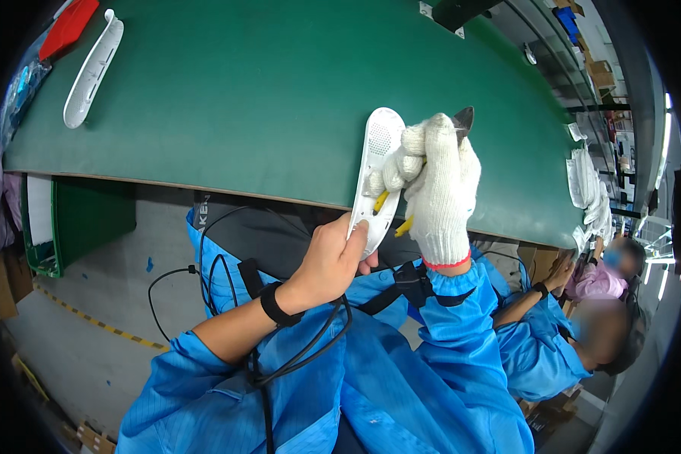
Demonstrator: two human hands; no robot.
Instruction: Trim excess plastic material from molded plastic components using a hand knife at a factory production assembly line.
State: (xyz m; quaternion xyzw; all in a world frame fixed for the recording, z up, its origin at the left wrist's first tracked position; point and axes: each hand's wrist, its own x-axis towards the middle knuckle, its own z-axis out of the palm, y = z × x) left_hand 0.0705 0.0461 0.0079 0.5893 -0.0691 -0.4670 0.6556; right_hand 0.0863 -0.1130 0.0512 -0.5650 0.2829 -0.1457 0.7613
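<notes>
My left hand, bare with a black wristband, grips the near end of a long white plastic shell with rounded ends and a patch of small holes. The shell is held up at the table's near edge. In a white knitted glove with a red cuff, my right hand is closed round yellow-handled pliers. Their dark pointed tip juts out past the far side of the glove, and most of the tool is hidden. The gloved fingers rest against the shell's right side.
A similar white shell lies on the green table at the far left, near a red object. Below stands a green bin. Black cables hang across my lap. Co-workers sit to the right, beside stacked white parts.
</notes>
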